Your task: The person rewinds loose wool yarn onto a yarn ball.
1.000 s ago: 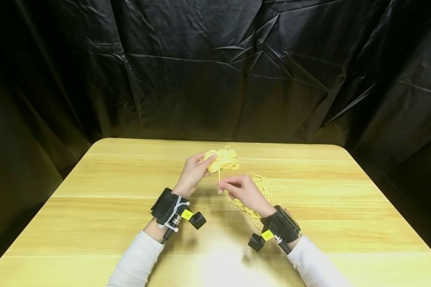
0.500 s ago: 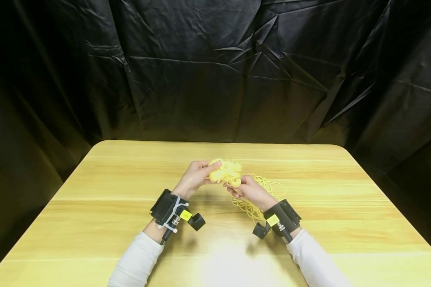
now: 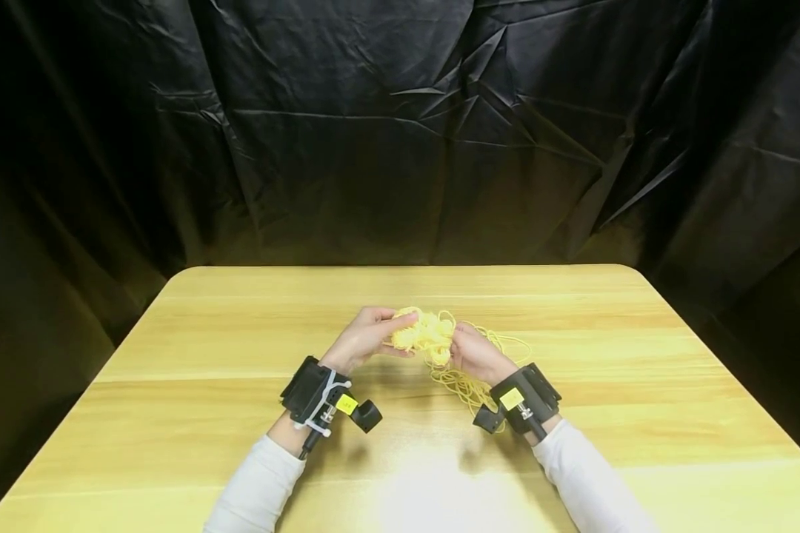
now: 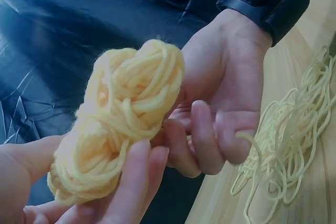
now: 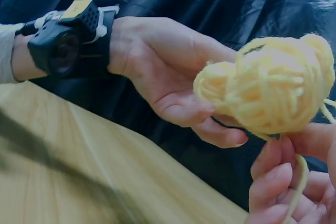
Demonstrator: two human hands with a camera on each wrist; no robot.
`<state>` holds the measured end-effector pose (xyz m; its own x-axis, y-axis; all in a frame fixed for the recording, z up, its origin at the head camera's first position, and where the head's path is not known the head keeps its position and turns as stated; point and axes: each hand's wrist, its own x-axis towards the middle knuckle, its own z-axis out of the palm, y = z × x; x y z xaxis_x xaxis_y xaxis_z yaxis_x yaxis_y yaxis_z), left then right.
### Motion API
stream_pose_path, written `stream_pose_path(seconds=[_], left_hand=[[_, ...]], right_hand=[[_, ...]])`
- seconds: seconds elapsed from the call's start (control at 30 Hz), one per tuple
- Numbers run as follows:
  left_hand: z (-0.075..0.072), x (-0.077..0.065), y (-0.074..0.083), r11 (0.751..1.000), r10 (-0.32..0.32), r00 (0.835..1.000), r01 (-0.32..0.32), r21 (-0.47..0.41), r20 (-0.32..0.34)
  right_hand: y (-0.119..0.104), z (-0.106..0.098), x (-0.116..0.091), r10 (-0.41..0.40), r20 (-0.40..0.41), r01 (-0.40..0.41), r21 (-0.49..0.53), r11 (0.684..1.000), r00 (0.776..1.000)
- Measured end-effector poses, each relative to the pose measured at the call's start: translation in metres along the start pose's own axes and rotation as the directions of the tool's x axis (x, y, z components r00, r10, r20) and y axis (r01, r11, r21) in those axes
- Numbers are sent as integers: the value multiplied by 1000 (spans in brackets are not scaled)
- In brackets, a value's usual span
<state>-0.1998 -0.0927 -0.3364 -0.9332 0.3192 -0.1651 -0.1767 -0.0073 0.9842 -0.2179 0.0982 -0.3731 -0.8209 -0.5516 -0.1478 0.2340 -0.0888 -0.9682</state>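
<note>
A small bundle of yellow yarn [image 3: 429,334], wound thick at both ends and narrower in the middle, is held above the table. My left hand [image 3: 362,342] grips its left end, thumb on top and fingers beneath. At its right end is my right hand [image 3: 476,355], whose thumb and forefinger pinch a yarn strand [image 5: 298,187] close against the bundle. The right hand's other fingers [image 4: 207,135] are curled, and the strand passes by them. In the left wrist view it leads down to a loose pile of yarn [image 4: 294,135] on the table.
The loose yarn lies under and behind my right hand on the light wooden table [image 3: 193,414]. A black sheet [image 3: 347,170] hangs beyond the table's far edge. Each wrist carries a black strapped camera, the left [image 3: 367,416] and the right [image 3: 488,420].
The yarn bundle has come lower and slightly right with my left hand. My right hand has moved from below the bundle to its right end, drawing the strand round.
</note>
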Motion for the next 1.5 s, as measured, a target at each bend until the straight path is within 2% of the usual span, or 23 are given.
stream_pose_path(seconds=[0.17,0.3,0.43,0.53,0.63,0.83,0.93,1.0,1.1,1.27,1.37,1.5], left_hand=[[1,-1,-1,1000,-3,999,3,15,54],[2,-2,-2,999,7,998,-11,53,67],[2,-2,-3,994,30,998,-36,107,55],[3,-1,-5,989,43,999,-47,141,32],[3,0,-6,985,46,999,-46,169,1],[3,0,-7,962,44,995,-17,272,-93],[3,0,-7,964,42,990,-5,266,-135],[3,1,-6,974,47,987,-12,225,-151],[3,2,-5,986,67,984,-39,164,-165],[2,3,-3,987,96,977,-69,142,-188],[2,2,-2,990,96,978,-75,118,-184],[1,1,-1,992,91,978,-72,107,-186]], right_hand=[[-7,2,0,-11,7,11,38,999,1000],[-14,5,-1,-56,-50,51,-95,994,997],[-26,13,-5,-130,-161,79,-290,954,978],[-34,19,-7,-194,-214,94,-405,910,957],[-36,22,-8,-276,-205,146,-488,860,939],[-36,35,-17,-469,-102,308,-629,713,877],[-33,39,-21,-504,-51,348,-664,662,863],[-30,42,-23,-501,-17,362,-670,648,865],[-24,45,-26,-480,42,387,-654,650,876],[-14,49,-27,-409,159,417,-601,682,898],[-13,52,-29,-347,215,407,-562,720,913],[-12,53,-30,-273,243,361,-499,788,931]])
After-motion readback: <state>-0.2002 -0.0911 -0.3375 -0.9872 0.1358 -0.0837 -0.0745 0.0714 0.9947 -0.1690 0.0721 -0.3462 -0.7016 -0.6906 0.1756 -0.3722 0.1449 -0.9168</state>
